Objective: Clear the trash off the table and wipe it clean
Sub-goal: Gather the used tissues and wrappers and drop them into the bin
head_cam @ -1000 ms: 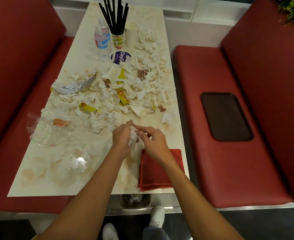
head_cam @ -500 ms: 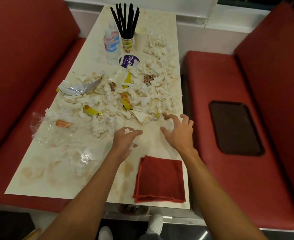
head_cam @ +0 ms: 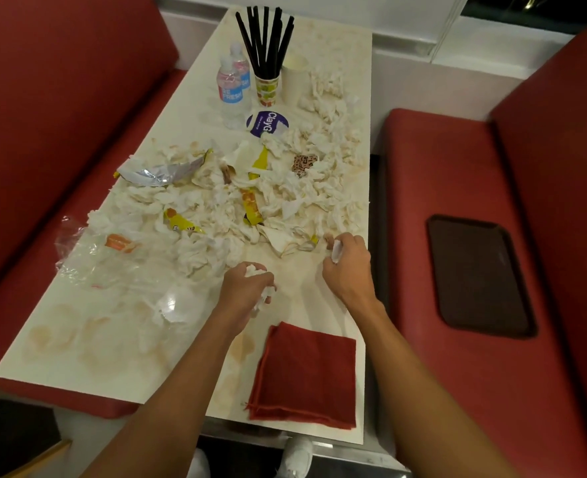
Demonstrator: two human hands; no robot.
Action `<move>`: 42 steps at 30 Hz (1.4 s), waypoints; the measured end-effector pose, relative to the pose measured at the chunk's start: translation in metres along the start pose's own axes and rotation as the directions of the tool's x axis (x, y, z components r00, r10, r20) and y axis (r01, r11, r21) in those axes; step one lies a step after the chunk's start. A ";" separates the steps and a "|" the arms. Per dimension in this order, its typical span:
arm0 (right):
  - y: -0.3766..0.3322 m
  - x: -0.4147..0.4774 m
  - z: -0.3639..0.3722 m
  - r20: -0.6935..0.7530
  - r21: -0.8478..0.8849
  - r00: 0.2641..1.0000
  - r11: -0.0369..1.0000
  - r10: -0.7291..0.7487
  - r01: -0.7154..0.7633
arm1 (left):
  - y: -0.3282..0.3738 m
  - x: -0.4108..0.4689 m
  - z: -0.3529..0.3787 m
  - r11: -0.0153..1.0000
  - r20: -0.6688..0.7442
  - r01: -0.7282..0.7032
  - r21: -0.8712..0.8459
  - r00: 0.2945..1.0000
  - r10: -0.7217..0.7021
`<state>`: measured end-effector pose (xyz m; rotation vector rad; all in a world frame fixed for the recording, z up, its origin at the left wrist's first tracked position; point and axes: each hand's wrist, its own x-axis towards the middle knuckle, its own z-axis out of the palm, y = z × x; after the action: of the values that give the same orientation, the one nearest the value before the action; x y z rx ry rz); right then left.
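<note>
A heap of crumpled white napkins (head_cam: 285, 198) mixed with yellow wrappers (head_cam: 252, 210) and a silver foil bag (head_cam: 160, 172) covers the middle of the stained cream table (head_cam: 88, 346). My left hand (head_cam: 245, 291) grips a wad of white napkins (head_cam: 253, 270) near the heap's front edge. My right hand (head_cam: 349, 265) pinches a small white napkin (head_cam: 336, 250) close to the table's right edge. A folded red cloth (head_cam: 305, 374) lies on the table between my forearms.
Clear plastic wrap (head_cam: 88, 253) lies at the left edge. At the far end stand two water bottles (head_cam: 231, 88), a cup of black straws (head_cam: 267, 88), a paper cup (head_cam: 293, 81) and a round blue lid (head_cam: 267, 123). A dark tray (head_cam: 478, 281) sits on the right red bench.
My right hand left my left hand, reached to the right edge and picked up a small napkin. My left hand kept its wad and stayed near the heap.
</note>
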<state>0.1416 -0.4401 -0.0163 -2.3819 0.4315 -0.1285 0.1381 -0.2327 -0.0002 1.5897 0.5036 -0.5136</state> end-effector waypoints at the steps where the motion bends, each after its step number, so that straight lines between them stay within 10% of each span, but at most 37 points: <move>1: 0.000 0.006 0.001 -0.004 -0.021 1.000 1.000 -0.020 0.020 | 0.000 -0.001 0.000 1.000 -0.005 -0.005 -0.002 1.000 0.005; 7: 0.003 0.025 0.017 0.035 -0.234 0.999 0.971 -0.040 0.047 | 0.002 0.000 0.000 1.000 -0.019 -0.030 0.003 0.999 0.030; 24: -0.014 0.009 0.022 -0.115 -0.044 0.987 0.993 -0.111 0.106 | 0.008 0.013 -0.010 0.999 -0.029 -0.040 0.026 0.999 0.041; 42: -0.014 0.006 0.033 0.032 -0.002 0.999 1.000 -0.003 0.003 | 0.007 0.009 -0.022 0.998 -0.020 -0.052 -0.019 0.998 0.052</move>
<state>0.1580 -0.4113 -0.0318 -2.3831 0.4133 -0.0907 0.1500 -0.2114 0.0019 1.5865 0.4793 -0.4536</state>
